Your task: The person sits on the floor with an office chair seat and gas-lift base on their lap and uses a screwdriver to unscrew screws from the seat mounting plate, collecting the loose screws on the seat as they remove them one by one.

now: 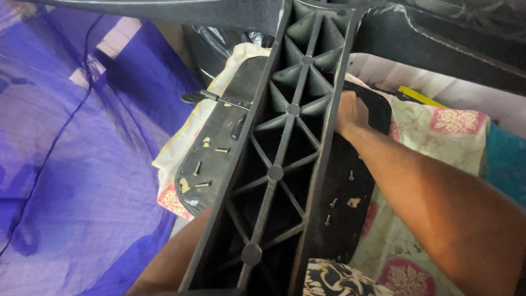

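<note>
Centrally, a black ribbed plastic frame (285,159) stood over a flat black panel (219,148) strewn with loose screws (198,168); the right hand (348,112) clenched the frame's far edge. The left hand was hidden beneath the frame, its state indeterminate. Judged step: steadying the frame; the screwdriver (216,98) lay near.

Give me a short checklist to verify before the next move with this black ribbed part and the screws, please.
1. Right hand on the ribbed beam: ok, it rests against the beam's right edge.
2. Left hand position: cannot tell, the forearm goes under the beam and the hand is hidden.
3. Loose screws on the black plate: not ok, they lie scattered on both sides of the beam.
4. Tool within reach: ok, it lies on the plate left of the beam.
5. Plate support: ok, it lies flat on the floral cloth.
</note>
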